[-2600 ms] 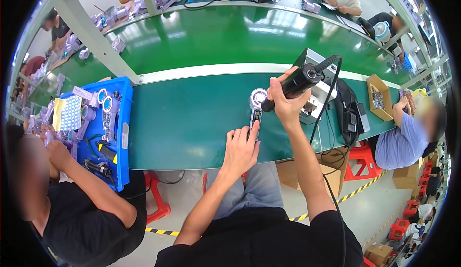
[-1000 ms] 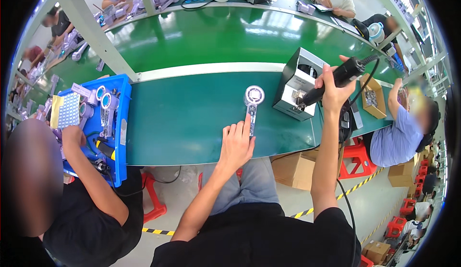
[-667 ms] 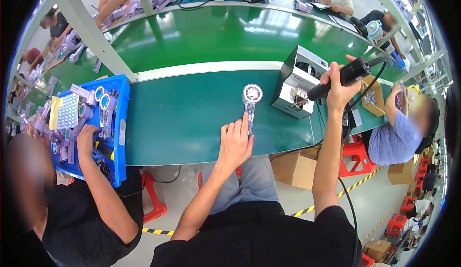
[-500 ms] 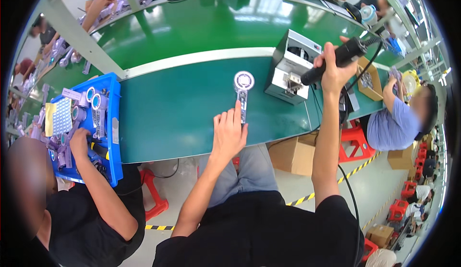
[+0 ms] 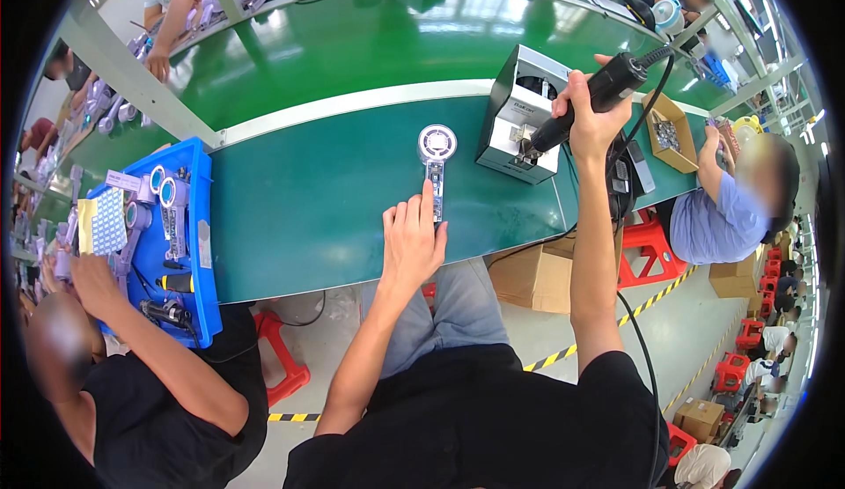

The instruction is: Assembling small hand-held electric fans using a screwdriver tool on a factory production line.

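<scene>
A pale handheld fan (image 5: pixel 437 144) lies on the green table in front of me, round head away from me, its handle uncovered with electronic parts showing. My left hand (image 5: pixel 412 241) holds the handle against the table, index finger along it and thumb by its lower end. My right hand (image 5: pixel 598 119) is wrapped round a black electric screwdriver (image 5: pixel 607 84) with a cable at its rear. The screwdriver slants down to the left, its tip at the front of a grey-and-black screw feeder (image 5: pixel 519 128). Whether a screw is on the tip is too small to tell.
At the left stands a blue tray (image 5: pixel 208 242) of fan parts, with a co-worker's arm (image 5: pixel 176 348) over it. Right of the feeder are a cardboard box (image 5: pixel 673 141) of small parts and another person (image 5: pixel 722 212). A pale rail (image 5: pixel 352 102) runs behind the table.
My right hand has brought the screwdriver down and left, its tip now at the feeder's front. My left hand stays on the fan. The co-worker's hand has moved toward the tray's left side.
</scene>
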The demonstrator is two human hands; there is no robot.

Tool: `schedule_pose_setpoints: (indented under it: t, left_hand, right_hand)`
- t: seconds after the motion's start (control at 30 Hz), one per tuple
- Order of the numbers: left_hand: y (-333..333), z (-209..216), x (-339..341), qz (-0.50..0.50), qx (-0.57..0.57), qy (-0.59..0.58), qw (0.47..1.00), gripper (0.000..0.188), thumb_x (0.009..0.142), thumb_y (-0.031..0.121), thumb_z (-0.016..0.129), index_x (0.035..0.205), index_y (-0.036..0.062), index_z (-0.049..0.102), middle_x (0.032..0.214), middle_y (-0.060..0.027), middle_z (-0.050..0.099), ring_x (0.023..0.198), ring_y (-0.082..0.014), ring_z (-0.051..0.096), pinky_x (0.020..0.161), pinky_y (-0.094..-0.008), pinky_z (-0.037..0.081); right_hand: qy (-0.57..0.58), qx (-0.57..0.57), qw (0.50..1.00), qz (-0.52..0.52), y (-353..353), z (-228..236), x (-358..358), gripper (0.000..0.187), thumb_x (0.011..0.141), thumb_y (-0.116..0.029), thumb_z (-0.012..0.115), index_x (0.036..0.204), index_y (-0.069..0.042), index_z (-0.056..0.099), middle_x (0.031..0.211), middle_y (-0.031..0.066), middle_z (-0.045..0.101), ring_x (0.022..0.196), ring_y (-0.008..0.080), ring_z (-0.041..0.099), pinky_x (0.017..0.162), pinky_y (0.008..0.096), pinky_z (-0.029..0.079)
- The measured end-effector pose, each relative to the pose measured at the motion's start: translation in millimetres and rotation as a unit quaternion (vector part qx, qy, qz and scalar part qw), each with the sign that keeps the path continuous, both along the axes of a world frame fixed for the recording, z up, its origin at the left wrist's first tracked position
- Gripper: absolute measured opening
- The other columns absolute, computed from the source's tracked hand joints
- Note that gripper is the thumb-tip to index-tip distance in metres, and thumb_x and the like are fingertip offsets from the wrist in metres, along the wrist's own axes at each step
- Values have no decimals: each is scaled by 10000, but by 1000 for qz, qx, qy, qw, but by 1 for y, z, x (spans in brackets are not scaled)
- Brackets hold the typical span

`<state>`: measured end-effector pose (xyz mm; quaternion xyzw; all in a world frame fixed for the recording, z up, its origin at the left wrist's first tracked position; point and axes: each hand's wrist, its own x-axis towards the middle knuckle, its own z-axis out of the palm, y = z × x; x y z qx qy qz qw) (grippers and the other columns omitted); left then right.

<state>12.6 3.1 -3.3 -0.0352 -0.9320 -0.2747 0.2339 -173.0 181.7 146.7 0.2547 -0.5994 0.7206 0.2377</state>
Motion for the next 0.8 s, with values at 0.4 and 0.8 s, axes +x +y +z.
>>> schedule_pose_setpoints:
  t: [0.4,0.8]
  left_hand:
    - [-1,4,0,0,6,-12,1000,731,801,128,722,1435,-68,416,1140,-168,573,999,-304,555,892,-430,405]
    - [-2,3,0,1,-2,-1,1000,721,816,135,700,1439,-83,410,1093,-159,565,961,-288,537,879,-424,399]
  right_hand:
    - [-57,-7,998,8,-2,-1,-9,392,900,-30,709,1205,2,464,673,74,572,471,139,546,448,293,461]
    - [-13,4,1000,-27,-3,10,-1,418,886,-2,703,1222,12,454,667,71,565,480,149,564,458,302,475]
